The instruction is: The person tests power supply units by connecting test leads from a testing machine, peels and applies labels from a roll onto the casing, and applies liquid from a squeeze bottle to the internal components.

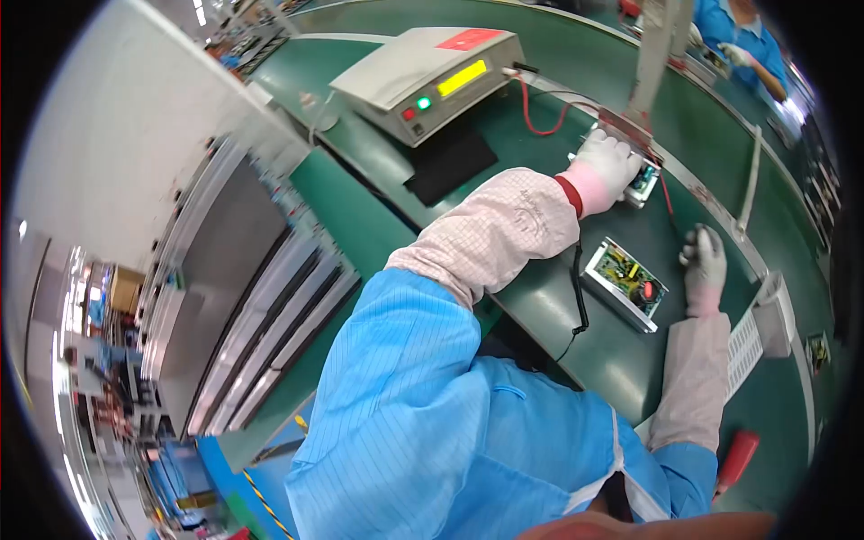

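My left hand (607, 166), in a white glove, reaches to the back of the bench. Its fingers are bent over a metal-framed circuit board (642, 183), part of which the hand hides. Nearer to me a second circuit board (633, 275) lies in an open metal housing, with yellow and red parts on it. To the right of that board is my gloved right hand (705, 261), its fingers curled; what they hold, if anything, is too small to make out. A red wire (666, 195) runs from the far board down towards this hand.
A tester (423, 85) with a lit yellow display stands at the back left, a black pad (453, 166) before it. A coiled black cord (579, 292) hangs by the bench edge. At right are a white holder (772, 315) and a red-handled tool (738, 459). A co-worker (742, 45) sits opposite.
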### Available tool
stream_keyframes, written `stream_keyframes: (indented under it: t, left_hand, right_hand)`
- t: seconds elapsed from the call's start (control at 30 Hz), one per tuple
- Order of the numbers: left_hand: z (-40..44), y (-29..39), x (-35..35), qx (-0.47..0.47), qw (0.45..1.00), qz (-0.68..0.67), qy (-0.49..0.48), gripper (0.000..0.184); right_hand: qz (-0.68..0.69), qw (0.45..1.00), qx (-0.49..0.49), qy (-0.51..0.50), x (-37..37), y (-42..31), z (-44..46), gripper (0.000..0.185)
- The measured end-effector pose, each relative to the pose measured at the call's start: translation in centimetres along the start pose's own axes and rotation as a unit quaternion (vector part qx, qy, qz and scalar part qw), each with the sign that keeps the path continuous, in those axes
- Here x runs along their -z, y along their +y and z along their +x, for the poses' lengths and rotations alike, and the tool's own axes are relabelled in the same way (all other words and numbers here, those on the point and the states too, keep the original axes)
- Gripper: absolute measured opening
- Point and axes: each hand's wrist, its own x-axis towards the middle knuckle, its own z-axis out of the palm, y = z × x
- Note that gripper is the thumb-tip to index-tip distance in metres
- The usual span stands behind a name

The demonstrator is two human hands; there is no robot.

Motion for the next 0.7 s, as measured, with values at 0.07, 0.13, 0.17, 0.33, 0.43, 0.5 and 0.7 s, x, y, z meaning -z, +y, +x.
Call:
stream_keyframes:
  t: [0.07, 0.13, 0.17, 0.33, 0.43, 0.5, 0.7]
  left_hand:
    - [-0.4, -0.2, 3.0, 0.041, 0.998, -0.026, 0.027, 0.030]
    - [-1.7, 0.0, 9.5, 0.075, 0.993, -0.022, 0.087, 0.038]
    - [-2.5, -0.5, 12.6, 0.081, 0.993, -0.013, 0.088, 0.038]
    - [-8.8, -4.3, 27.4, 0.132, 0.979, 0.146, 0.061, 0.045]
    - [-14.9, -7.3, 33.7, 0.224, 0.947, 0.227, -0.019, 0.046]
    - [-19.7, -10.2, 37.0, 0.301, 0.908, 0.266, -0.119, 0.046]
    - [-31.9, -17.5, 39.3, 0.534, 0.733, 0.299, -0.296, 0.049]
  right_hand:
    - [-0.001, 0.999, 0.031, -0.015, 2.2, 0.3, 0.6, 0.029]
    - [-0.004, 0.999, 0.033, -0.022, 2.4, 0.0, 0.5, 0.029]
    - [-0.008, 0.999, 0.034, -0.021, 2.2, 0.0, 0.5, 0.029]
    - [0.005, 0.999, 0.042, -0.032, 1.9, 0.6, 1.2, 0.028]
    - [0.021, 0.998, 0.048, -0.027, 2.6, 0.7, 1.2, 0.028]
    - [0.015, 0.999, 0.042, -0.025, 2.4, 0.5, 1.3, 0.028]
    - [-0.003, 0.999, 0.028, -0.023, 2.0, 0.6, 1.2, 0.029]
